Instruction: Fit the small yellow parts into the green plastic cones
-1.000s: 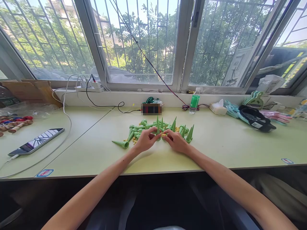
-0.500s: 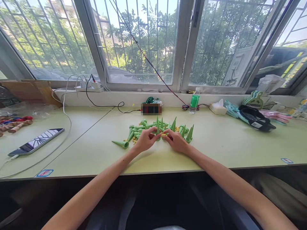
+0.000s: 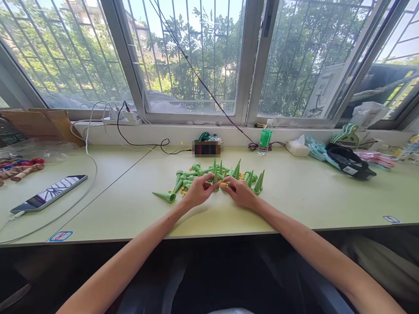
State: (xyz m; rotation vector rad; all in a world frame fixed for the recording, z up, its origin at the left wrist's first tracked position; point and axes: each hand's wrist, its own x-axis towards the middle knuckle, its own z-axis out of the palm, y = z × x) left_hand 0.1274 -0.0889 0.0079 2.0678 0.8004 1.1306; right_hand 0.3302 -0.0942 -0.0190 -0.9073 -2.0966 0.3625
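Observation:
A heap of green plastic cones [image 3: 196, 172] with small yellow pieces among them lies on the pale green table [image 3: 294, 196]. My left hand [image 3: 196, 192] rests at the heap's near edge, fingers pinched on a green cone [image 3: 215, 179]. My right hand [image 3: 241, 192] sits right beside it, fingers curled and pinching a small yellow piece [image 3: 224, 184] against that cone. One cone [image 3: 165, 196] lies apart on its side, left of my left hand. Several cones stand upright at the heap's right end [image 3: 258, 183].
A phone [image 3: 49, 192] on a white cable lies at the left. Coloured items [image 3: 18, 169] sit at the far left. A green bottle [image 3: 265, 138], tissue pack [image 3: 297, 147], black device [image 3: 348, 161] and a blurred box [image 3: 206, 149] line the back near the window sill.

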